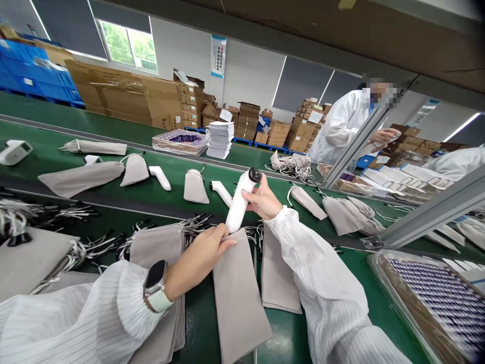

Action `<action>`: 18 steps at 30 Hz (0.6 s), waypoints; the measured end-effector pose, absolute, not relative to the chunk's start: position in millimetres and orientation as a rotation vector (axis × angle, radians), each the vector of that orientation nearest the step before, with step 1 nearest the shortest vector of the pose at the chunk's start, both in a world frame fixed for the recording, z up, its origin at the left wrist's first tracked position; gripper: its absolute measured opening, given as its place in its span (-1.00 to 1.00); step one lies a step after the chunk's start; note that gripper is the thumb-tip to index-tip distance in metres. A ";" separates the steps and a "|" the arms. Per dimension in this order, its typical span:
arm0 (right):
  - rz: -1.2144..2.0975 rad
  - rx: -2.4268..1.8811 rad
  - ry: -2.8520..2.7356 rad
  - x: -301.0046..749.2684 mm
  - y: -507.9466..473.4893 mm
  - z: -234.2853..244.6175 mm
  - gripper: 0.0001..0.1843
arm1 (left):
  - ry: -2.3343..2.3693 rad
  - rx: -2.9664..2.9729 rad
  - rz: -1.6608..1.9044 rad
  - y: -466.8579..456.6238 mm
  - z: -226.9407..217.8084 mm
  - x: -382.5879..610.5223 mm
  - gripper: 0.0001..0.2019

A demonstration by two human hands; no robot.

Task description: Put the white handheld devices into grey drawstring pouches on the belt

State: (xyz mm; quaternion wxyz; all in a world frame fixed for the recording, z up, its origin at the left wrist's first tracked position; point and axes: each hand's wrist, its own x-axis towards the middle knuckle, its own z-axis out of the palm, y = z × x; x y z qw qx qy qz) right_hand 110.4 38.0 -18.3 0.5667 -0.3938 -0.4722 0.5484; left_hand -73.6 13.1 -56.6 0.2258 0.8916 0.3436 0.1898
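My right hand (264, 199) grips a white handheld device (241, 202) with a dark lens end, tilted upright, its lower end at the mouth of a grey drawstring pouch (238, 293). My left hand (206, 250) pinches the top edge of that pouch, holding it open above the green table. A smartwatch (155, 285) sits on my left wrist. Stacks of empty grey pouches (159, 247) lie under and beside my hands, with another flat pouch (278, 275) to the right.
On the green conveyor belt (162, 194) lie filled pouches (195, 187) and loose white devices (161, 178). A tray of small parts (443, 298) stands at right. A person in a white coat (341, 129) works across the belt. Cardboard boxes (129, 96) line the back.
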 end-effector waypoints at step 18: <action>0.318 -1.484 -1.467 126.1 41.3 -29.0 -0.64 | 1.050 2.262 0.398 30.4 -8.1 -94.5 -0.64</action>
